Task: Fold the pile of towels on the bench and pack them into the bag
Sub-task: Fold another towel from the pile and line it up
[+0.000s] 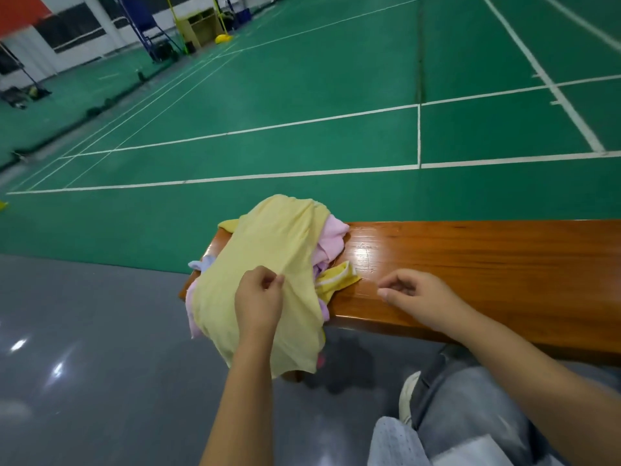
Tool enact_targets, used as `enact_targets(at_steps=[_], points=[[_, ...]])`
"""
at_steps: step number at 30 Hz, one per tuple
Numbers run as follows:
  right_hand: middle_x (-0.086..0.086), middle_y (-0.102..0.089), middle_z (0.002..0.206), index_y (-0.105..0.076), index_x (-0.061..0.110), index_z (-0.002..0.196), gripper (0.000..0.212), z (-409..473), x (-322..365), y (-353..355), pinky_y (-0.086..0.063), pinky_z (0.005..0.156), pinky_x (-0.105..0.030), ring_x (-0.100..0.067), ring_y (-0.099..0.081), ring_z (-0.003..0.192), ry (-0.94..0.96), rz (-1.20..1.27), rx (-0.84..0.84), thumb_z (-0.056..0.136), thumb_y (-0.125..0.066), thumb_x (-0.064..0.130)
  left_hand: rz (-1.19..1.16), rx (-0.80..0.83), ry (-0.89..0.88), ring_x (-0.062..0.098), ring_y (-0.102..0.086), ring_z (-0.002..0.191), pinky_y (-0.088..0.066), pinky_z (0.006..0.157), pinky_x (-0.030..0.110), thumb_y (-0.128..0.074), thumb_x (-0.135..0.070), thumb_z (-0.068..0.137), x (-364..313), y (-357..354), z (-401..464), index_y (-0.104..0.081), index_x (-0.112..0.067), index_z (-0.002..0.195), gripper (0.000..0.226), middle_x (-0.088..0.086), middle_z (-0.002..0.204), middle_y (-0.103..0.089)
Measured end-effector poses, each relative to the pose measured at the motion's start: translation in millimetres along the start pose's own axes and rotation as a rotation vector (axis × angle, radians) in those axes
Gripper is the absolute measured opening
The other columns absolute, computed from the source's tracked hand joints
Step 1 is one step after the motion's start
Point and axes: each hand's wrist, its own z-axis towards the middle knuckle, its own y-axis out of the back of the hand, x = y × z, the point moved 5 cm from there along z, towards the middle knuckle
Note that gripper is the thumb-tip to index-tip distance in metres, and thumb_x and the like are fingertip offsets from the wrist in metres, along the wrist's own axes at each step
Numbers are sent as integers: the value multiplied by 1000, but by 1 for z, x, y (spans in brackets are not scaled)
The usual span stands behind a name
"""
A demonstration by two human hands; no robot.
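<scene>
The person's knees in grey trousers (470, 415) are nearest, and both bare forearms reach out above them. The left hand (258, 297) pinches the yellow towel (268, 250) between thumb and fingers; this grip holds the cloth on top of the pile of towels (322, 250). The pile lies at the left end of the bench (470, 264), and the yellow towel hangs over the near edge. Pink and lilac towels show under it. The right hand (416, 297) is loosely curled above the near edge, holding nothing.

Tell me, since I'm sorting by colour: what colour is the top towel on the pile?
Pale yellow; the top towel shows plainly in the head view, pinched by the left hand.
</scene>
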Motion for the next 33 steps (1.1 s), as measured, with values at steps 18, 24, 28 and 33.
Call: enact_targets(at_steps=[18, 24, 28, 33], points=[[6, -71, 97, -64, 26, 104, 21, -21, 28, 39, -54, 79, -23, -6, -66, 89, 57, 449, -62, 93, -56, 9, -837, 380, -319, 18, -65, 78, -59, 75, 35, -61, -5, 90, -178, -7, -77, -59, -15, 80, 14, 0, 77, -64], [-15, -68, 97, -67, 14, 98, 19, -52, -1, 126, -49, 81, -45, -30, -61, 89, -74, 561, -478, 94, -56, 29, -793, 484, -400, 12, -64, 79, -57, 76, 27, -64, -8, 90, -220, -49, -100, -59, -17, 79, 15, 0, 82, -64], [-5, -66, 84, -65, 16, 83, 15, -75, -20, 186, -48, 73, -34, -19, -60, 80, -140, 588, -780, 93, -59, 25, -325, 617, -459, 16, -64, 90, -54, 84, 36, -58, -23, 95, -219, -117, -108, -63, -20, 86, 11, 1, 94, -67], [-1, -66, 79, -64, 18, 73, 19, -94, -38, 226, -49, 77, -37, -19, -59, 78, -164, 584, -988, 91, -62, 26, 249, 510, -638, 17, -48, 122, -39, 104, 36, -47, -37, 98, -165, -182, -95, -56, -21, 128, 34, -2, 132, -54]])
